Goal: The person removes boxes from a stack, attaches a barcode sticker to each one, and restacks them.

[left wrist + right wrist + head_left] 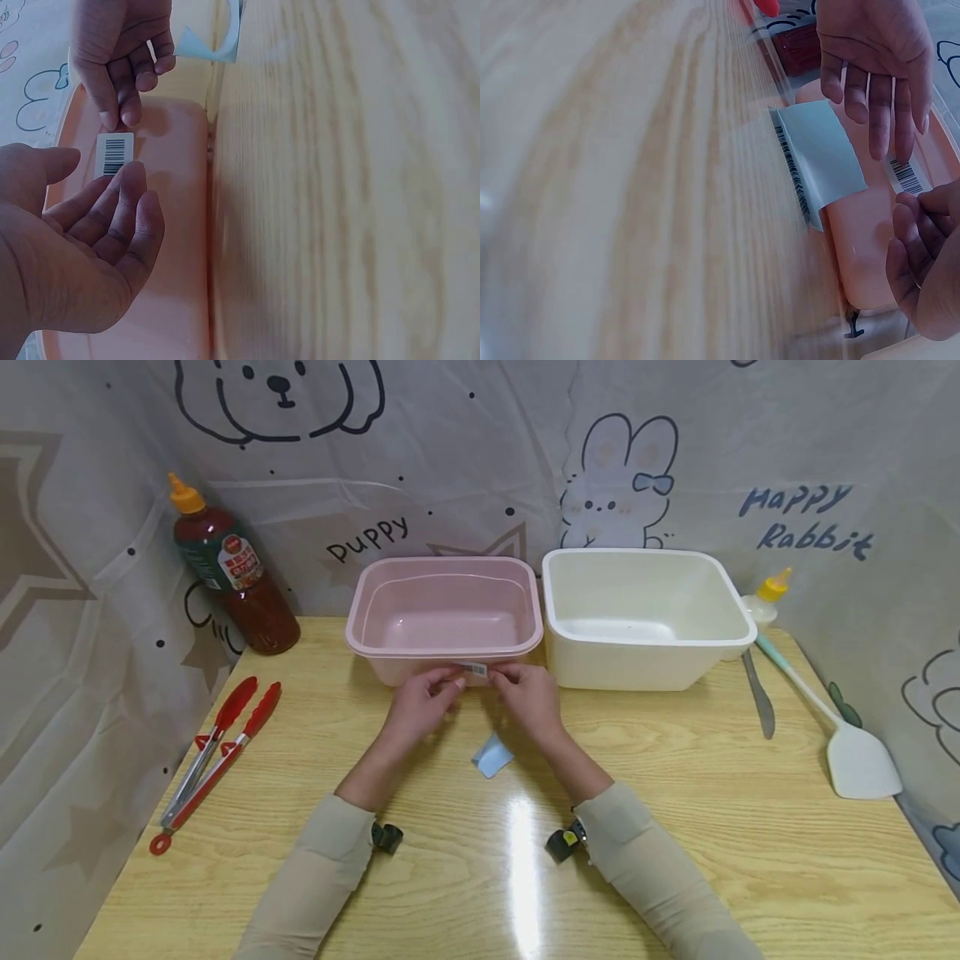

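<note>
Barcode sticker, small, white and rectangular with black bars, sits on the near outer wall of the pink tub, just under its rim. Left hand touches the sticker's 9 o'clock end with relaxed, nearly straight fingers. Right hand meets its 3 o'clock end, fingers bent, the tips seeming to nip the edge. At 6 o'clock from both hands, a curled pale blue backing paper lies on the wooden table. White tub stands at 3 o'clock, just beside the pink 1.
</note>
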The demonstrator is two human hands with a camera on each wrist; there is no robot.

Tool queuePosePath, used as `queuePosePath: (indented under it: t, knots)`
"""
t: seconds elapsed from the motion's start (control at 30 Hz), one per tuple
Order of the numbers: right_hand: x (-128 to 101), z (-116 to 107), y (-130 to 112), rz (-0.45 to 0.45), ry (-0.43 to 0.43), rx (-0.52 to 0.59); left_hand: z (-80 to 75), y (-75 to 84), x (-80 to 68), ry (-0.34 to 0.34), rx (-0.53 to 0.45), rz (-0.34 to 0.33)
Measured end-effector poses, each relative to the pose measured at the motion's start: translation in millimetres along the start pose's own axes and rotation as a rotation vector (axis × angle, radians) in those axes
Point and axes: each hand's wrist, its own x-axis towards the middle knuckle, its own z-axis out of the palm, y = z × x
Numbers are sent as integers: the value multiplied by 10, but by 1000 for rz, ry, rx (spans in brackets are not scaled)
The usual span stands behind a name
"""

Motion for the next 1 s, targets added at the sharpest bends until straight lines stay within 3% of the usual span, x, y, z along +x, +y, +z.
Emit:
queuePosePath:
  t: [0.6, 0.73, 0.87, 1.0]
  knots:
    - [5, -9, 48, 2, -5, 20, -11, 7, 17, 3, -16, 12]
    - [-4, 0, 52, -19, -9, -20, -16, -2, 16, 6, -7, 13]
    - [-18, 27, 14, -103, -92, -75, -23, -11, 21, -12, 5, 18]
    - [-26, 29, -16, -156, -186, -75, -62, -17, 40, -73, 7, 9]
